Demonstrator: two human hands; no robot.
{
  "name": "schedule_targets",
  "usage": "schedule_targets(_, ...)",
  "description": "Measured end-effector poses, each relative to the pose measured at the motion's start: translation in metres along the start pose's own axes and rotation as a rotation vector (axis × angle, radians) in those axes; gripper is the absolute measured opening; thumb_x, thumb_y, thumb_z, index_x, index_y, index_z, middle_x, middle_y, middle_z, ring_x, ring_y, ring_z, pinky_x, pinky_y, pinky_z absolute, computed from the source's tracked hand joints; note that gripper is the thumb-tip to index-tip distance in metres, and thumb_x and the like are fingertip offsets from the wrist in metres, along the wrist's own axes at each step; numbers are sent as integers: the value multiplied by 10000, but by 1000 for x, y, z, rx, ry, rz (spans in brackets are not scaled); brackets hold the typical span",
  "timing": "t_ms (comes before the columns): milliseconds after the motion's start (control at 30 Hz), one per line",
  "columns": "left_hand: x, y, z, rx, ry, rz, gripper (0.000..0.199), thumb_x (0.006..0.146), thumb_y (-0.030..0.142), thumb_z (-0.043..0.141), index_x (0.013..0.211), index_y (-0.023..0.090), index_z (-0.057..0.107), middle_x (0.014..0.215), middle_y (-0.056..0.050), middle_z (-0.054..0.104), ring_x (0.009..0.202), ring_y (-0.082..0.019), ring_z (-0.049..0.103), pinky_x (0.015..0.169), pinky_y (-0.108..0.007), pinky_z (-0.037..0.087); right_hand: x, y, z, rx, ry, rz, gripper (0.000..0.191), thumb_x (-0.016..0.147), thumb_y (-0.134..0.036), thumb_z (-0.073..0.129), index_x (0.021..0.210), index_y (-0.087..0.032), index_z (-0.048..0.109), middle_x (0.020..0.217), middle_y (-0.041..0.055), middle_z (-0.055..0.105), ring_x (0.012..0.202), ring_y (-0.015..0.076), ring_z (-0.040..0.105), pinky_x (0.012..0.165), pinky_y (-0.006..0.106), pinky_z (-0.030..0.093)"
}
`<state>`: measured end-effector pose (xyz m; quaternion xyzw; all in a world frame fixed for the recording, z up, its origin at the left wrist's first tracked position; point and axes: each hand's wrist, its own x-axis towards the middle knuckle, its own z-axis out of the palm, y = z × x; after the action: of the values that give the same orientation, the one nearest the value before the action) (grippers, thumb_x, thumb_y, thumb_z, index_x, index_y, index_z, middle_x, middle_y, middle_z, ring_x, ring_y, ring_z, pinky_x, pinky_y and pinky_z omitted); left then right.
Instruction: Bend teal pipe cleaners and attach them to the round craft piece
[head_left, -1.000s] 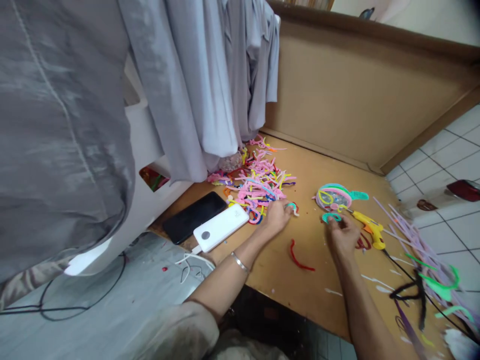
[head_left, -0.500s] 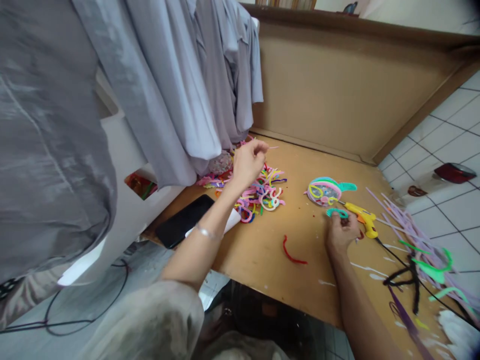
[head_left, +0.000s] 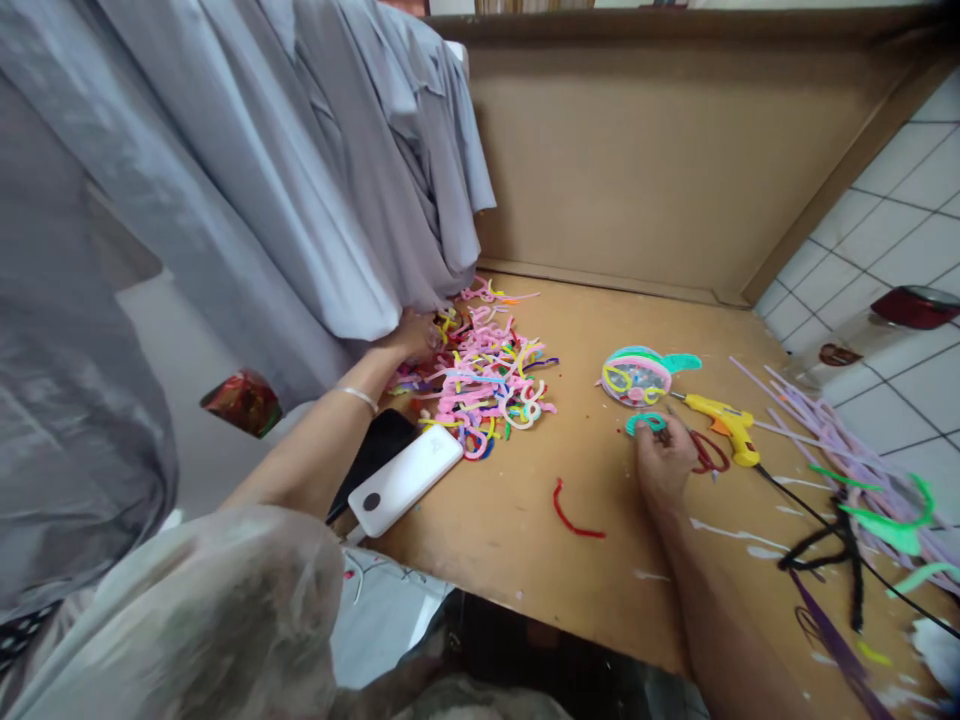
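Teal curl (head_left: 641,425): pinched in the fingers of the right hand (head_left: 664,460), over the table (head_left: 510,520), near the decorated round piece (head_left: 636,380).
Risk: the curl or fingers could be scorched if the tip of the glue gun (head_left: 727,425), close by, is hot and gets brushed.
Curl's look: bright teal, bent into a rounded loop, partly hidden.
Left hand (head_left: 415,337): placed beside the strip pile (head_left: 487,375), below hanging cloth (head_left: 337,190); its grip cannot be told.
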<state>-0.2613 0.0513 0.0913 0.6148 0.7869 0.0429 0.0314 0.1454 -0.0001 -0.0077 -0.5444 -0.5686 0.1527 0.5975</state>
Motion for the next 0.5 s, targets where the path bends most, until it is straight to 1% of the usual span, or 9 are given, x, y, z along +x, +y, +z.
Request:
schedule_targets(100, -5, -12, 2, -184, 87, -42, 706, 570, 132, 806, 1253, 105, 627, 1263, -129, 657, 1132, -344, 615, 956, -371, 511, -1, -5, 0, -4, 2, -1, 182, 771, -373, 597, 781, -194, 626, 682, 21, 652, 615, 165, 576, 625, 297, 489)
schedule_targets(167, -4, -15, -8, -275, 166, -77, 703, 647, 124, 795, 1304, 76, 551, 1257, -114, 656, 1098, -272, 613, 982, -359, 502, 0, -5, 0, 12, 18, 29, 185, 756, -378, 601, 783, -197, 623, 676, 20, 654, 606, 166, 580, 619, 300, 494)
schedule_targets(200, -2, -14, -16, -309, 239, -95, 730, 707, 135, 782, 1365, 64, 475, 1319, -121, 621, 1141, -244, 586, 1034, -364, 474, 0, -4, 0, 21, 22, 44, 190, 751, -382, 603, 789, -197, 622, 677, 21, 656, 605, 167, 583, 620, 302, 497)
schedule_targets(267, 1, -10, -39, -381, 395, -124, 831, 818, 203, 753, 1472, 44, 266, 1494, -165, 463, 1260, -209, 501, 1107, -369, 425, 0, -1, 1, 34, 18, 66, 207, 745, -393, 609, 802, -194, 625, 677, 21, 654, 600, 165, 582, 619, 306, 499)
schedule_targets(300, 3, -6, -51, -525, 504, -141, 858, 836, 231, 756, 1484, 63, 219, 1540, -167, 401, 1277, -206, 485, 1071, -373, 461, 0, 1, 1, 37, 10, 71, 219, 745, -399, 612, 812, -191, 629, 680, 22, 653, 599, 164, 581, 617, 306, 499)
schedule_targets(333, 5, -1, -63, -657, 543, -141, 851, 862, 291, 743, 1493, 107, 203, 1565, -151, 366, 1277, -212, 480, 990, -372, 518, 1, 3, 1, 37, 5, 70, 229, 746, -404, 614, 821, -189, 634, 684, 23, 654, 599, 162, 581, 614, 305, 498)
schedule_targets(367, 7, 4, -74, -759, 516, -172, 863, 871, 298, 738, 1502, 139, 170, 1578, -142, 345, 1256, -217, 492, 902, -364, 559, 1, 4, 1, 35, -1, 66, 239, 748, -410, 618, 829, -186, 638, 693, 25, 657, 603, 162, 584, 614, 304, 500)
schedule_targets(433, 12, 13, -89, -878, 485, -170, 832, 895, 297, 717, 1501, 163, 164, 1579, -121, 348, 1196, -194, 516, 804, -324, 581, 1, 6, 0, 34, -14, 55, 247, 755, -416, 625, 840, -184, 642, 714, 31, 669, 617, 164, 597, 622, 306, 511)
schedule_targets(500, 18, 16, -92, -898, 470, -177, 814, 882, 302, 740, 1489, 172, 215, 1557, -96, 389, 1120, -161, 530, 786, -311, 579, 1, 5, -1, 45, -23, 58, 245, 755, -412, 636, 840, -182, 644, 720, 35, 678, 625, 168, 612, 628, 312, 524)
